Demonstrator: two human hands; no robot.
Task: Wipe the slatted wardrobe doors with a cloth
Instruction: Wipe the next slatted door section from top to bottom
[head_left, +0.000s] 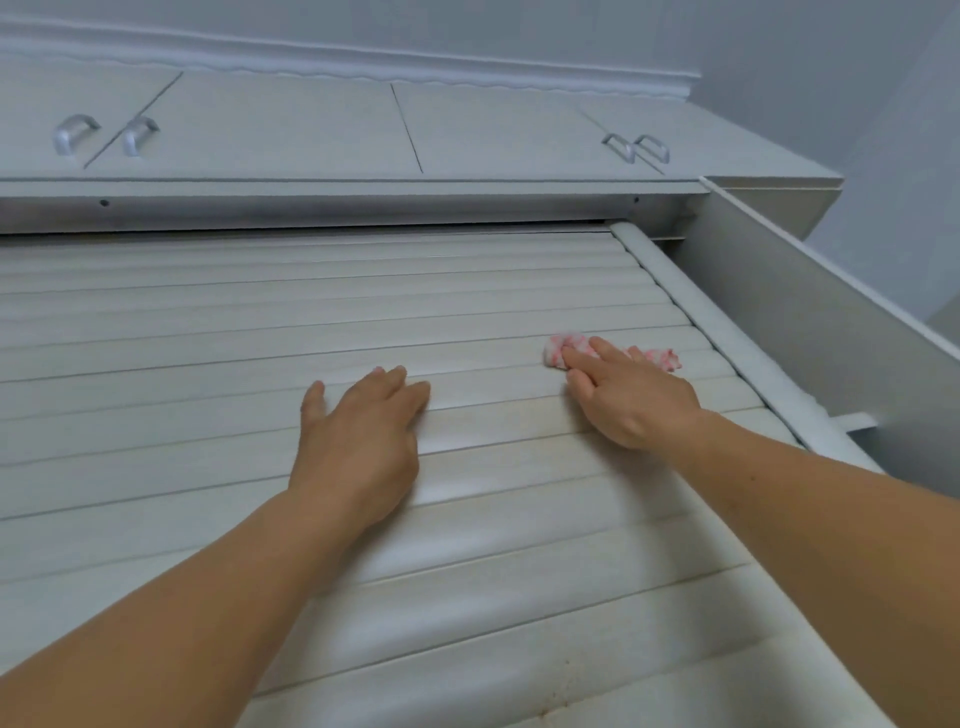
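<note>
The cloth (613, 352), pink and white and bunched up, lies on the slatted wardrobe door (208, 332) toward its right side, its long axis running left to right along the slats. My right hand (631, 397) lies flat over its middle, fingers (582, 358) straight and close together, pressing it against a slat and pointing up and to the left; the ends of the cloth show on either side of my fingers. My left hand (358, 441) rests flat on the same door to the left, well apart from the cloth, fingers straight and lightly spread, holding nothing. The slats run horizontally across the door, pale and slightly glossy. Just right of the cloth runs the door's rounded edge strip (727, 338), and beyond it a white side panel (810, 312). Farther up are flat upper cabinet doors (291, 124) with metal handles (75, 132), one pair at left and what seems to be another pair at right (636, 147).
</note>
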